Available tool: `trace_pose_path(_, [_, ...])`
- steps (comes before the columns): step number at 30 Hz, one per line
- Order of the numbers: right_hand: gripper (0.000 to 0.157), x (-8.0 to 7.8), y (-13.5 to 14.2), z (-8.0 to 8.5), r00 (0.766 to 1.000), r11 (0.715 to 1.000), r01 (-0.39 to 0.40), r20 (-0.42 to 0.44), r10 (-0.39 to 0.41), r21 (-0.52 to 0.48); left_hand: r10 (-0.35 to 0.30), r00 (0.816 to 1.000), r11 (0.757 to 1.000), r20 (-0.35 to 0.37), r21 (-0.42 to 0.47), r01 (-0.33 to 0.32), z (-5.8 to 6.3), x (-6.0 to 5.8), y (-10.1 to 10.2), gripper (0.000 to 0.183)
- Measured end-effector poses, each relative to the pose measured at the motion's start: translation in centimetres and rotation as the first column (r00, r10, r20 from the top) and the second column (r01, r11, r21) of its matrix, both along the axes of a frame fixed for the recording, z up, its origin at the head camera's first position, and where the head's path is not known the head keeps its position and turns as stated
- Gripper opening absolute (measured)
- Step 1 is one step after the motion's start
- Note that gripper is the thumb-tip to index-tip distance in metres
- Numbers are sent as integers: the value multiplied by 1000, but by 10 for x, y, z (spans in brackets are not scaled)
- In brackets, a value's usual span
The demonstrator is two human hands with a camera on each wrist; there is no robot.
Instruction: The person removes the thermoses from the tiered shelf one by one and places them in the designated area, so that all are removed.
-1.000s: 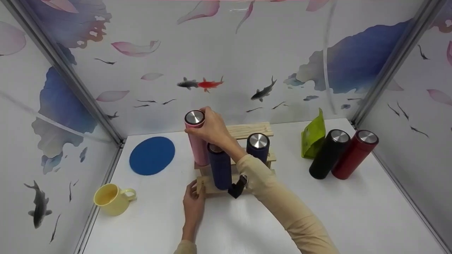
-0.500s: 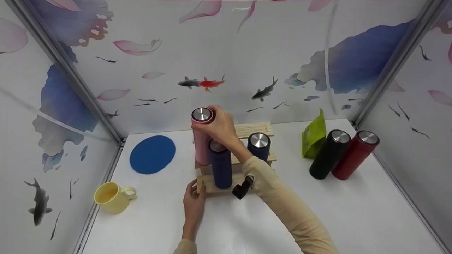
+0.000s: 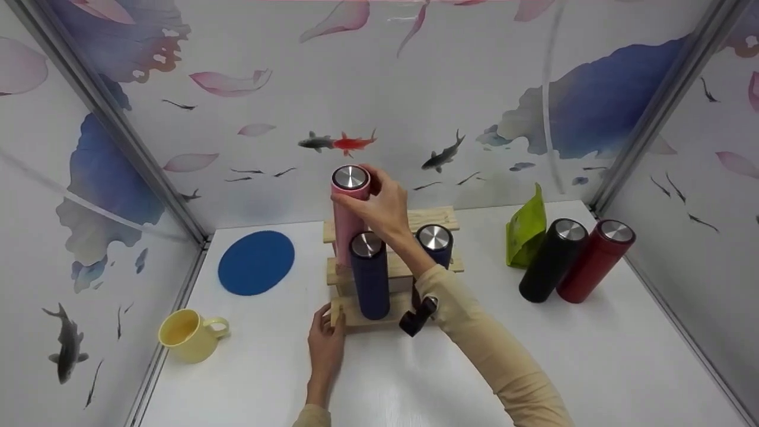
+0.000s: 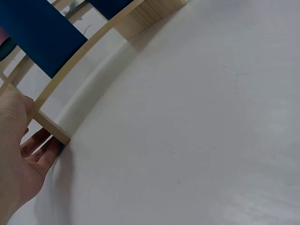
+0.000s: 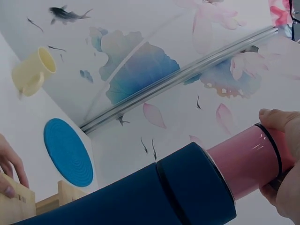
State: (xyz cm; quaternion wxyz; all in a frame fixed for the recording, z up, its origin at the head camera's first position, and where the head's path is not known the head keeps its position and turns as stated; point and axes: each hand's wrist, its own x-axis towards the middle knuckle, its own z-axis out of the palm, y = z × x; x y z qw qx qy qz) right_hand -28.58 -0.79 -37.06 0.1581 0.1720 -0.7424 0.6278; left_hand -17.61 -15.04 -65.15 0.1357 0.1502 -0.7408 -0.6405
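Note:
My right hand [image 3: 385, 204] grips a pink thermos [image 3: 348, 225] near its steel-topped lid, thumb at the front. The thermos stands nearly upright over the left part of a stepped wooden rack [image 3: 335, 270]; its lower end is partly hidden behind a navy thermos [image 3: 370, 279], and I cannot tell whether it touches a step. That navy thermos stands on the front step. Another navy thermos [image 3: 434, 240] stands on the rack further right, partly behind my right forearm. With thumb and fingers, my left hand [image 3: 326, 347] holds the front step's left end, also seen in the left wrist view [image 4: 51, 126].
On the left lie a blue round mat [image 3: 256, 263] and a yellow mug [image 3: 193, 335]. A green pouch [image 3: 526, 231], a black thermos [image 3: 552, 261] and a red thermos [image 3: 596, 261] stand on the right. Printed panels enclose the white table [image 3: 474, 367].
The pink thermos has moved right and up in my right hand, toward the rear of the rack, baring the middle step's left end. My left hand stays at the rack's front step.

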Motion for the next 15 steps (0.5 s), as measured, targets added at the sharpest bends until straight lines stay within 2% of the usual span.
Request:
trace_pose_path(9, [71, -4, 10, 5, 998, 992, 18, -56, -25, -129, 6, 1000, 1000, 21, 7, -6, 0, 0, 1, 44])
trace_pose_path(15, [72, -7, 21, 11, 992, 982, 58, -101, -77, -182, 16, 1000, 1000, 16, -16, -15, -1, -2, 0, 44])
